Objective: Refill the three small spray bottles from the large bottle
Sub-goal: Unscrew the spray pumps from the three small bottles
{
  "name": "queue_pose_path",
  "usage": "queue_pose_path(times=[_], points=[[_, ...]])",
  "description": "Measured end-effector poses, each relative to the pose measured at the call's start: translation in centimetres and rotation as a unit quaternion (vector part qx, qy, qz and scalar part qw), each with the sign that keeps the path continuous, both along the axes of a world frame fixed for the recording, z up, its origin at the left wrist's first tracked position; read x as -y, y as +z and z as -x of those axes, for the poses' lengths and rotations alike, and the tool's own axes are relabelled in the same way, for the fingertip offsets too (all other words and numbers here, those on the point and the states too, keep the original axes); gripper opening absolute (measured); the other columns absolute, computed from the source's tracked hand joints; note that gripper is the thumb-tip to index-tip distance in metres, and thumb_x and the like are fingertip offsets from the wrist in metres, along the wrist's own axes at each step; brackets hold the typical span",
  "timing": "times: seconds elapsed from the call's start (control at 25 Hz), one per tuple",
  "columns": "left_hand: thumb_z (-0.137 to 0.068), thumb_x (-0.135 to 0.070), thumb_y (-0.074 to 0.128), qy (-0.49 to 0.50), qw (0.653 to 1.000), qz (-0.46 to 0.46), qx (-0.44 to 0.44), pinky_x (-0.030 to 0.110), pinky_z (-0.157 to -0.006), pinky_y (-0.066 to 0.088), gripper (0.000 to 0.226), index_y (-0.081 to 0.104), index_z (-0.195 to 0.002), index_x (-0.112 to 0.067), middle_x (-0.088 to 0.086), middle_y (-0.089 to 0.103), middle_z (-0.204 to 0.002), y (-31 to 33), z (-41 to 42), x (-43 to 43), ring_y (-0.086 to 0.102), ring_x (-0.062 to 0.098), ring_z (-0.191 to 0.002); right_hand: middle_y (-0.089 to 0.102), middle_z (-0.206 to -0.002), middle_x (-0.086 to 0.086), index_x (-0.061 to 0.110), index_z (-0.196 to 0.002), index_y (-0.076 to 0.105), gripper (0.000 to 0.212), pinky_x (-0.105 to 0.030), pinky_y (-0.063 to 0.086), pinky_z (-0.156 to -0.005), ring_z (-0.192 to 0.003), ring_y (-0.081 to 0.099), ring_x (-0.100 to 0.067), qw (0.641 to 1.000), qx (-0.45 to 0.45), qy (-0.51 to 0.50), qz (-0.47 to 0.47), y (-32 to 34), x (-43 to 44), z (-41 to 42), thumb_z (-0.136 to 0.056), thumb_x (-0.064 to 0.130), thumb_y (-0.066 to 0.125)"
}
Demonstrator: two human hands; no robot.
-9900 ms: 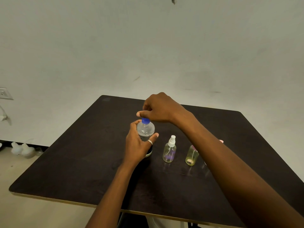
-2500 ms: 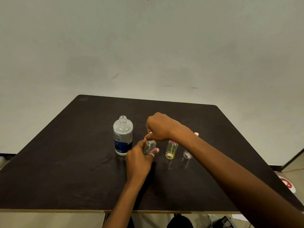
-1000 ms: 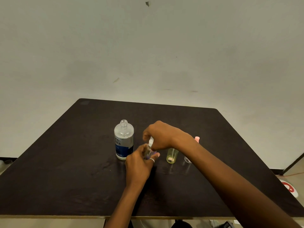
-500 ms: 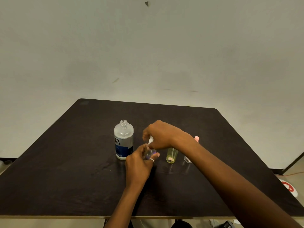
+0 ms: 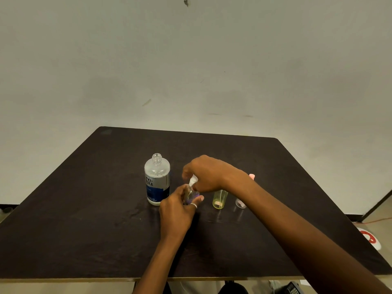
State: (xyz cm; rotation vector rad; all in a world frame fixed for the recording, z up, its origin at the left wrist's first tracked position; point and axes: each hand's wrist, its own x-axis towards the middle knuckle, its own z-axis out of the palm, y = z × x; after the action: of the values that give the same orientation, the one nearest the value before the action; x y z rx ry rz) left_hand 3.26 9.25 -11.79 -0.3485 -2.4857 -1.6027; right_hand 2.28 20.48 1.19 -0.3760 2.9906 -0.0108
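Observation:
The large clear bottle (image 5: 157, 179) with a blue label stands uncapped at the table's middle. Just right of it my left hand (image 5: 177, 211) grips the body of the purple-tinted small spray bottle (image 5: 192, 195). My right hand (image 5: 209, 174) pinches that bottle's white spray head (image 5: 193, 180) from above. A yellow small bottle (image 5: 219, 199) stands to the right, its top hidden by my right wrist. Further right, the third small clear bottle (image 5: 240, 203) is mostly hidden behind my right forearm, with a pink cap (image 5: 252, 176) showing above the arm.
Everything stands on a dark wooden table (image 5: 84, 219) set against a plain pale wall. A round white and red object (image 5: 370, 238) lies on the floor at the right.
9.9 s ago both hands were on the large bottle's blue cap; now that bottle stands open and both hands are on the purple small bottle. Over the last second the hands hardly moved.

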Motion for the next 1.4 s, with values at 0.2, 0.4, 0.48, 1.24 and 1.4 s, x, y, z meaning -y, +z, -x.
queue_pose_path(times=[0.2, 0.4, 0.48, 1.24, 1.4], points=[[-0.076, -0.043, 0.081, -0.004, 1.0, -0.003, 0.014, 0.006, -0.064, 0.041, 0.053, 0.065, -0.123, -0.024, -0.016, 0.066, -0.091, 0.0, 0.0, 0.0, 0.058, -0.009, -0.076, 0.068, -0.092, -0.006, 0.011, -0.1, 0.067, 0.024, -0.028, 0.054, -0.068, -0.077, 0.064, -0.018, 0.998, -0.037, -0.041, -0.027, -0.7, 0.1, 0.4, -0.09, 0.032, 0.062], [-0.076, -0.041, 0.081, -0.012, 1.0, -0.021, 0.019, 0.004, -0.068, 0.04, 0.056, 0.063, -0.127, -0.023, -0.012, 0.071, -0.107, -0.2, 0.0, 0.0, 0.055, -0.013, -0.078, 0.069, -0.089, -0.001, 0.015, -0.089, 0.069, 0.01, -0.029, 0.055, -0.072, -0.078, 0.064, -0.017, 0.999, -0.027, -0.027, 0.014, 1.5, -0.3, 0.3, -0.081, 0.021, 0.067], [-0.076, -0.039, 0.082, -0.011, 0.999, -0.025, 0.017, 0.002, -0.067, 0.041, 0.055, 0.065, -0.125, -0.024, -0.021, 0.067, -0.096, -0.2, -0.1, 0.0, 0.055, -0.016, -0.077, 0.069, -0.089, 0.0, 0.014, -0.09, 0.07, 0.011, -0.025, 0.052, -0.069, -0.08, 0.064, -0.015, 0.999, -0.033, -0.027, 0.028, 3.6, -0.7, 0.2, -0.081, 0.019, 0.066], [-0.076, -0.042, 0.081, -0.013, 1.0, -0.02, 0.005, 0.018, -0.086, 0.055, 0.053, 0.064, -0.125, -0.028, -0.012, 0.072, -0.111, -1.3, 0.5, -0.1, 0.065, 0.0, -0.099, 0.067, -0.115, -0.01, 0.008, -0.123, 0.063, 0.044, -0.031, 0.053, -0.083, -0.1, 0.064, -0.026, 0.996, 0.026, -0.08, -0.022, -3.4, -2.2, 8.5, -0.081, 0.012, 0.073], [-0.076, -0.042, 0.081, -0.011, 0.999, -0.031, 0.001, 0.021, -0.087, 0.056, 0.054, 0.064, -0.125, -0.027, -0.012, 0.071, -0.111, -1.2, 0.4, -0.1, 0.065, -0.001, -0.098, 0.065, -0.113, -0.011, 0.008, -0.119, 0.063, 0.044, -0.035, 0.055, -0.083, -0.098, 0.063, -0.028, 0.994, 0.032, -0.082, -0.063, -5.0, -2.1, 9.4, -0.078, 0.014, 0.077]])
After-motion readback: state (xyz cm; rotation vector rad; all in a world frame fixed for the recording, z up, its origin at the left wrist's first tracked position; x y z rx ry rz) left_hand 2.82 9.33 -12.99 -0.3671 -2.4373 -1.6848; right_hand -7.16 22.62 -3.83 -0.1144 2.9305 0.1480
